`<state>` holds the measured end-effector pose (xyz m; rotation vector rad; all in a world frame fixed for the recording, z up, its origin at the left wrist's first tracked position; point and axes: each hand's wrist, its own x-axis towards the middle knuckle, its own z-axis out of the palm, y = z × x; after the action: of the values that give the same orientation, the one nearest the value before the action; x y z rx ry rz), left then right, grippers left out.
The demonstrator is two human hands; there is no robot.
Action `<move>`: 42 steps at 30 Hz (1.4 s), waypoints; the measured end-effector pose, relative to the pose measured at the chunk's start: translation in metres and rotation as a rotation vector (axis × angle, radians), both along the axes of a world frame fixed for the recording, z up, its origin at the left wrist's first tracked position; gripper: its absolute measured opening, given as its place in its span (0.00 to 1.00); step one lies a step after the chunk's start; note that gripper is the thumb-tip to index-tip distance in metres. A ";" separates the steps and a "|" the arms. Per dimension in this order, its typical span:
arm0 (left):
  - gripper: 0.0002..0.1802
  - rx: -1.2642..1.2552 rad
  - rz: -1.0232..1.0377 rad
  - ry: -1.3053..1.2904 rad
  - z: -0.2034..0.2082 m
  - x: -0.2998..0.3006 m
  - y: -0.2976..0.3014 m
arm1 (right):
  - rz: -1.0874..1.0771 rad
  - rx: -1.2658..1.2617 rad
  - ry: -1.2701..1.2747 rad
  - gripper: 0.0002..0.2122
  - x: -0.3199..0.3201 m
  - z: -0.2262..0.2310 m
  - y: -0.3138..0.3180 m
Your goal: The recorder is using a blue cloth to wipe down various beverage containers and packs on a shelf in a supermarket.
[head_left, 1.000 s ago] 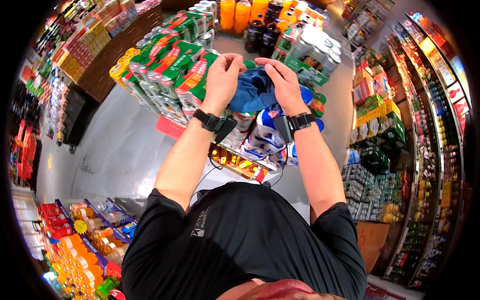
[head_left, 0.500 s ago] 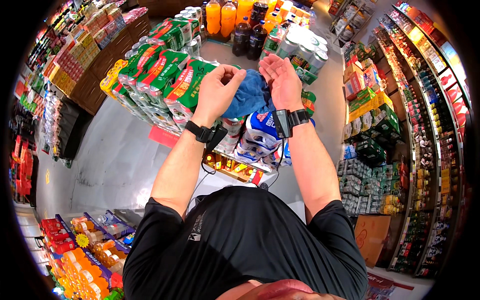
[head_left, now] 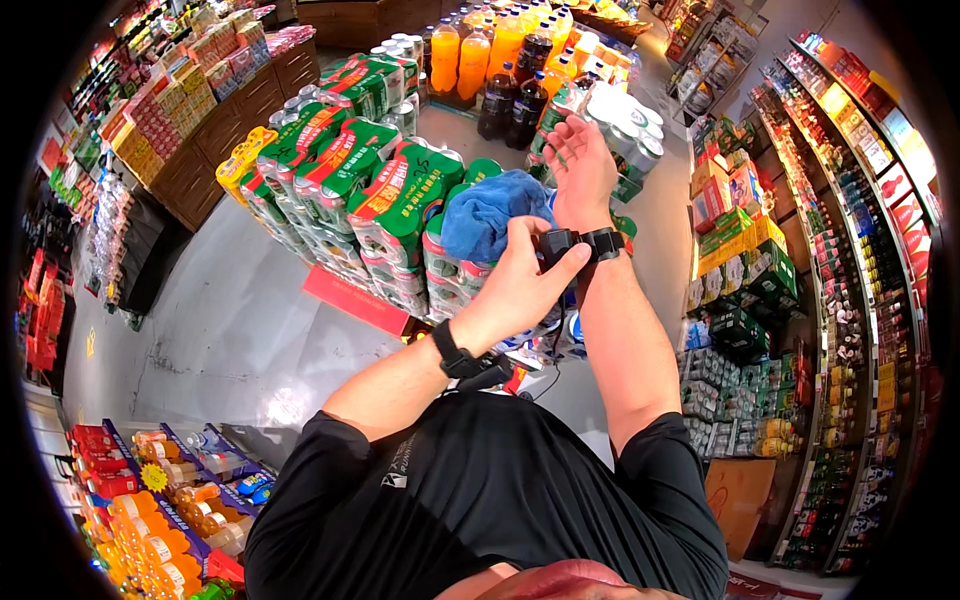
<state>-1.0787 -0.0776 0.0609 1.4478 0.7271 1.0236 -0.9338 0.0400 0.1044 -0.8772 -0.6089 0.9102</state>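
Observation:
My left hand [head_left: 525, 275] reaches across to my right wrist. Its thumb and fingers close around the small black box-shaped device [head_left: 557, 246] on the black strap [head_left: 604, 243] there. My right hand [head_left: 583, 180] is raised with the palm showing, fingers loosely curled and apart, nothing in it. Just left of it, a crumpled blue cloth [head_left: 490, 213] lies on top of stacked can packs. A green-and-red wrapped can pack [head_left: 412, 195] stands beside the cloth. Another black strap [head_left: 453, 352] with a similar device sits on my left wrist.
Large orange soda bottles [head_left: 474, 62] and dark soda bottles [head_left: 497, 103] stand behind the can stack. A long stocked shelf [head_left: 840, 300] lines the right side. At lower left is a bottle display [head_left: 160, 525]. Grey floor [head_left: 200, 330] shows on the left.
My left hand has moved right and nearer, from beside the blue cloth to the device on my right wrist. The right hand has shifted slightly right. More of the cloth now shows.

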 end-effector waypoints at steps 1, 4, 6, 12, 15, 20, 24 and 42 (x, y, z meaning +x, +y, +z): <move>0.29 -0.051 0.002 -0.063 0.000 0.005 -0.003 | -0.019 0.027 -0.021 0.18 -0.002 0.003 0.001; 0.25 -0.045 0.050 -0.055 -0.002 0.006 0.000 | -0.027 0.066 -0.016 0.15 -0.014 0.014 0.003; 0.23 -0.042 0.046 -0.057 0.005 0.005 -0.005 | -0.042 0.066 0.005 0.13 -0.010 0.011 0.005; 0.23 -0.205 -0.064 -0.080 0.009 0.004 -0.018 | -0.116 0.078 0.194 0.07 0.003 0.015 0.014; 0.22 -0.040 0.032 -0.096 0.002 0.007 -0.003 | -0.098 0.075 0.098 0.07 -0.002 0.017 0.012; 0.19 -0.035 0.023 -0.098 -0.008 0.010 -0.001 | -0.068 0.033 -0.153 0.10 -0.004 0.006 0.008; 0.19 -0.138 -0.082 -0.138 -0.002 0.008 0.002 | -0.050 -0.020 -0.258 0.10 0.003 0.001 0.009; 0.14 -0.291 -0.305 -0.261 -0.006 -0.005 0.008 | 0.031 -0.029 -0.015 0.08 0.006 0.005 0.004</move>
<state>-1.0833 -0.0692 0.0547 1.1060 0.4285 0.8125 -0.9278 0.0439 0.1093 -0.9028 -0.6253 0.9434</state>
